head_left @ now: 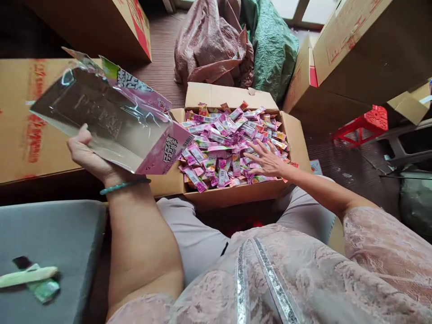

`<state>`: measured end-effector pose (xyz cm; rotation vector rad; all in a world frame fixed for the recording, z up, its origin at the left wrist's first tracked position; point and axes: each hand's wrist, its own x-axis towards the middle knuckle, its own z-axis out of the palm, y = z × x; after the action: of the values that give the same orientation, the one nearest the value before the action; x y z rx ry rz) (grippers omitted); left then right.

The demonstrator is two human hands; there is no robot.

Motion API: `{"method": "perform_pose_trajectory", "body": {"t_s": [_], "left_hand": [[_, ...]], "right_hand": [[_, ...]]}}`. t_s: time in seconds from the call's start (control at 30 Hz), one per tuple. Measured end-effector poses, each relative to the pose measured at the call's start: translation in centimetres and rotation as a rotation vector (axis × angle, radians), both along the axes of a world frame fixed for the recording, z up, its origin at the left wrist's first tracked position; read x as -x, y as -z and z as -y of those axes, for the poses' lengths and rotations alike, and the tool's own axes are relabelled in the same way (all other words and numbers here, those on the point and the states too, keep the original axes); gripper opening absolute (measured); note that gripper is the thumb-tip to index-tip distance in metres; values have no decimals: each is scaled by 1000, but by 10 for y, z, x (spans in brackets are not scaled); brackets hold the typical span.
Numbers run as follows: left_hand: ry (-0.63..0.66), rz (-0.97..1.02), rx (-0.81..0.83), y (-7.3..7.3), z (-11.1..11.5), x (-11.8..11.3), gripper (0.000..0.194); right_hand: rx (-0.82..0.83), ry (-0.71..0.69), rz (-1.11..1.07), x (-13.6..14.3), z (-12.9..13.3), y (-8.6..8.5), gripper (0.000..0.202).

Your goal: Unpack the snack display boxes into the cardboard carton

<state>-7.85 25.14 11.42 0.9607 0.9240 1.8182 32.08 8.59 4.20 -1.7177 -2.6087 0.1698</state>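
Note:
My left hand (89, 155), with a green bangle at the wrist, grips a pink display box (157, 155) with a clear plastic window, tilted up at the left. The box looks empty inside. In front of my knees stands an open cardboard carton (232, 194) full of small pink and purple wrapped packets (221, 135), a few of them orange or red. Over the right part of that pile my right hand (265, 157) rests with its fingers spread, touching the packets and gripping none that I can make out.
Large cardboard boxes (20, 121) stand at left and right. Behind the carton sit a brown sack (212, 45) and a green sack (273, 49). A red stool (366, 123) is at the right. A grey surface (50, 234) at lower left bears a pale-handled item (30, 276).

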Motion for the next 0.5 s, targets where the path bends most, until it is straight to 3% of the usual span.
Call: {"method": "perform_pose_trajectory", "body": {"t_s": [0.07, 0.13, 0.27, 0.4, 0.5], "left_hand": [[56, 76, -8, -1, -2, 0, 22], [70, 109, 19, -2, -1, -2, 19], [65, 168, 91, -7, 13, -19, 17], [91, 308, 46, -16, 48, -42, 10], [136, 261, 27, -24, 87, -51, 16]], "right_hand": [[7, -44, 64, -27, 31, 18, 70], [58, -34, 120, -52, 43, 39, 72], [143, 31, 207, -84, 28, 62, 85], [187, 54, 227, -84, 15, 43, 88], [199, 78, 235, -74, 29, 24, 73]]}}
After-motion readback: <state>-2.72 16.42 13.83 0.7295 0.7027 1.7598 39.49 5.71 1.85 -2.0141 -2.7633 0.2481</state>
